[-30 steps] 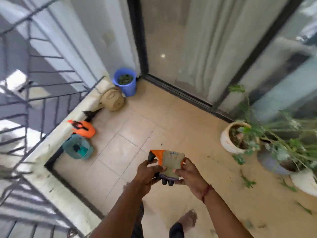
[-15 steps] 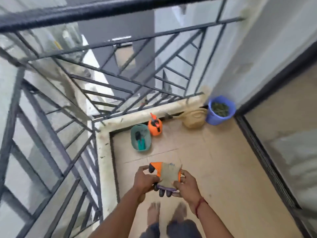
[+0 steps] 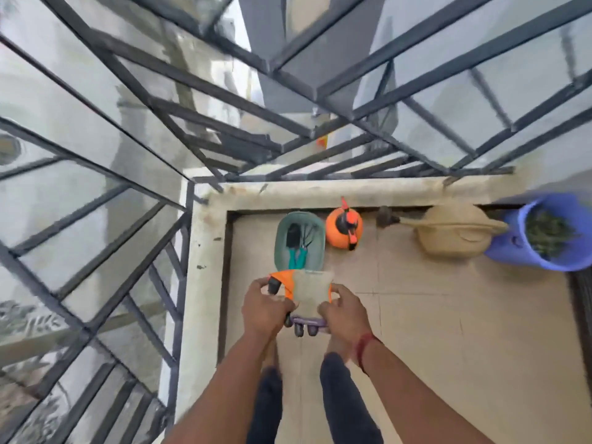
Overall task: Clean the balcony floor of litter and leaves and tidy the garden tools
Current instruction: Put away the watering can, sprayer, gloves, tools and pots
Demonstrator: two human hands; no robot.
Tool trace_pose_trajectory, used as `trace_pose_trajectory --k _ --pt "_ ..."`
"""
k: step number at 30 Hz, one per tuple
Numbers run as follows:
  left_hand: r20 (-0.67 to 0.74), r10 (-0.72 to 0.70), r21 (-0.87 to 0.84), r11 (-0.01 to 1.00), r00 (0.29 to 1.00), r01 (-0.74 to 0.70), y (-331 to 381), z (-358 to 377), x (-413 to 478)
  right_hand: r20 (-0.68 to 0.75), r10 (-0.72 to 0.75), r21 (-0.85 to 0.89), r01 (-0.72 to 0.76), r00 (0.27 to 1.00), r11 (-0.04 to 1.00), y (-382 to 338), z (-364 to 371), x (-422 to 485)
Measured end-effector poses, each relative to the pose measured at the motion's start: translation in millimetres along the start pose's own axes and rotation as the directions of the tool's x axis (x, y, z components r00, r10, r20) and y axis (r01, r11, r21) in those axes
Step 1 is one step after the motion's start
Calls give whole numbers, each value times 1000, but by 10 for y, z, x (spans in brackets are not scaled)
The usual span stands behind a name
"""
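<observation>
Two runs of dark metal railing (image 3: 128, 149) meet at the corner and box the space. Below them a pale kerb (image 3: 205, 251) closes the tiled floor (image 3: 448, 331) on the left and far sides, so I read open room only to the right and back toward the camera. Gear is lined up against the far kerb, presumably to keep the tiles free. Blue bucket (image 3: 512, 248) at far right, loaded with leaf litter (image 3: 547, 232). Tan watering can (image 3: 455, 238) touches it, spout pointing left. Green tub (image 3: 317, 235) sits nearest the corner, orange sprayer (image 3: 339, 232) just beside it on the right. Folded garden gloves (image 3: 309, 294) are held in the air, top edge overlapping the tub's near rim in the view; I cannot tell the height above it. Left hand (image 3: 264, 307) curls over the orange-cuffed side, right hand (image 3: 344, 310) pinches the opposite side. Both are closed on the bundle, I judge to keep the fold together. Teal-handled hand tools (image 3: 296, 248) lie in the tub's left half; the right half looks free. My read: gloves go in there next, a short forward reach, with sprayer close on the right and kerb on the left.
</observation>
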State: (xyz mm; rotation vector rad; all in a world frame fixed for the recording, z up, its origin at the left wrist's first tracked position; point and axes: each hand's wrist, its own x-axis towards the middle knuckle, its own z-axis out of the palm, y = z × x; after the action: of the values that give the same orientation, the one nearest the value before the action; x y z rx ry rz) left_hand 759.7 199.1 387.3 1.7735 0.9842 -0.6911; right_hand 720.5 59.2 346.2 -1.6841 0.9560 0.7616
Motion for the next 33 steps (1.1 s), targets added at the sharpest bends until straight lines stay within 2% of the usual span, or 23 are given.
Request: trace_pose_trajectory --k 5,11,16,20,23,25,27,31,33 --pt "-29 -25 98 995 999 27 -308 567 1578 -39 61 -16 -62 997 998 176 433 1382" --pt "85 -70 133 989 994 59 -419 1087 3087 -184 -39 -184 4 982 983 -5 864 2636" --pt "228 -47 141 990 972 15 -315 1294 3564 -224 -53 -279 -12 973 960 -102 1012 3322" --pt "345 -2 187 980 939 -67 -334 1301 3678 -202 -54 -311 -12 978 950 -129 1000 3436" --pt "300 13 332 936 954 -118 -358 1169 3574 -180 -24 -273 -26 983 962 -72 944 3329" --pt "276 -25 374 924 961 -83 -324 1015 3350 -130 26 -252 -59 991 966 -10 888 3204" --pt "276 -49 435 897 960 -80 -307 860 3110 -88 53 -174 -68 995 982 58 846 3016" --pt "327 -102 564 819 940 -107 -224 519 2549 -105 103 82 -95 989 992 107 669 2337" --pt "329 -77 587 797 941 -140 -132 367 2238 -113 124 174 -103 986 979 58 554 1895"
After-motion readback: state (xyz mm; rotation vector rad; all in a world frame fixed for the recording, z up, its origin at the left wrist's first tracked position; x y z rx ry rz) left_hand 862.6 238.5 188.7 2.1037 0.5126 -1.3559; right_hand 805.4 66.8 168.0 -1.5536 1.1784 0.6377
